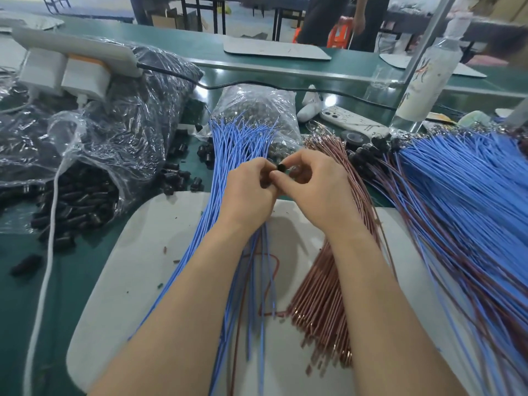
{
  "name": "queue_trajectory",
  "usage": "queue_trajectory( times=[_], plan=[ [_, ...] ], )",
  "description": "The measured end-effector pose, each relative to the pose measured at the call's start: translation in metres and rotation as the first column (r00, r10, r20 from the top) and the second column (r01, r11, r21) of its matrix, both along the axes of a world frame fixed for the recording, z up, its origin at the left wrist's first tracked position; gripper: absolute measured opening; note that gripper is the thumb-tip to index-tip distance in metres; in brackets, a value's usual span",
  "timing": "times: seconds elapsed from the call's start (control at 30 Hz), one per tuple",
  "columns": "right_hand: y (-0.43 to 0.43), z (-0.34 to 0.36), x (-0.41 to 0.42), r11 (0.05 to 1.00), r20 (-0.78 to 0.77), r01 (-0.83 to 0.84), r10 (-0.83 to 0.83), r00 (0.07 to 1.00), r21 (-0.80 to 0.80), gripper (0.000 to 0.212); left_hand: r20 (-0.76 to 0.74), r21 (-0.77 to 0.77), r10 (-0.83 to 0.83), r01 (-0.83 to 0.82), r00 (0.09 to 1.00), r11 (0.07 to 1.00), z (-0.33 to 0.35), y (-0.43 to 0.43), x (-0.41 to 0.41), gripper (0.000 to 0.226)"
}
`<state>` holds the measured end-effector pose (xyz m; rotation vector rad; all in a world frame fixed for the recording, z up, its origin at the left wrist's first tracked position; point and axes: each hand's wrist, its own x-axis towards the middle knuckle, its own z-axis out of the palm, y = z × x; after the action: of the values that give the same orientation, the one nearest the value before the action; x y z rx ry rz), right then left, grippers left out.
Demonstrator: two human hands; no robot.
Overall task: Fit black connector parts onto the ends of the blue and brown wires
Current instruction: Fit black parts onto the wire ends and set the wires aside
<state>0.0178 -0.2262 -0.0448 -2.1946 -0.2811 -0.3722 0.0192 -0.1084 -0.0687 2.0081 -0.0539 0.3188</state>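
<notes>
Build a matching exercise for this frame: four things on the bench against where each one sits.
1. small black connector part
2. light-blue wire bundle
3. copper-brown wire bundle
4. white-cased phone

A. flat on the green table beyond the wire ends
B. pinched between left hand and right hand
C. beneath the right forearm
D. beneath the left hand

Pairs: 1-B, 2-D, 3-C, 4-A.

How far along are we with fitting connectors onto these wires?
Seemingly done: the mixed pile on the right, whose far ends carry black parts. In hand: the left hand and right hand pinch one black connector between them. Left: the blue bundle and brown bundle, their far ends bare metal, plus a bag of connectors. Plenty remains.
</notes>
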Motion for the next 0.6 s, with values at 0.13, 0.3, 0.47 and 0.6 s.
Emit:
queue_trajectory(
  times=[0.13,0.3,0.47,0.6],
  plan=[
    [-0.009,0.008,-0.002,0.995,-0.093,-0.083,0.087,0.992,0.049,0.011,0.035,-0.051,0.007,-0.005,0.999,0.999,0.001,0.003,-0.002,0.018],
    [-0.016,0.018,-0.007,0.985,-0.043,-0.065,0.072,0.996,0.161,0.021,0.053,-0.164,-0.03,0.039,0.998,0.986,0.001,0.001,-0.004,0.021],
    [-0.016,0.024,-0.01,0.963,-0.023,-0.112,0.121,0.992,0.247,0.016,0.07,-0.216,-0.024,0.038,0.997,0.976,0.002,0.0,-0.004,0.025],
    [-0.017,0.027,-0.01,0.975,0.001,-0.11,0.112,0.994,0.192,0.011,0.079,-0.212,-0.029,0.045,0.996,0.976,0.003,0.0,-0.004,0.027]
  ],
)
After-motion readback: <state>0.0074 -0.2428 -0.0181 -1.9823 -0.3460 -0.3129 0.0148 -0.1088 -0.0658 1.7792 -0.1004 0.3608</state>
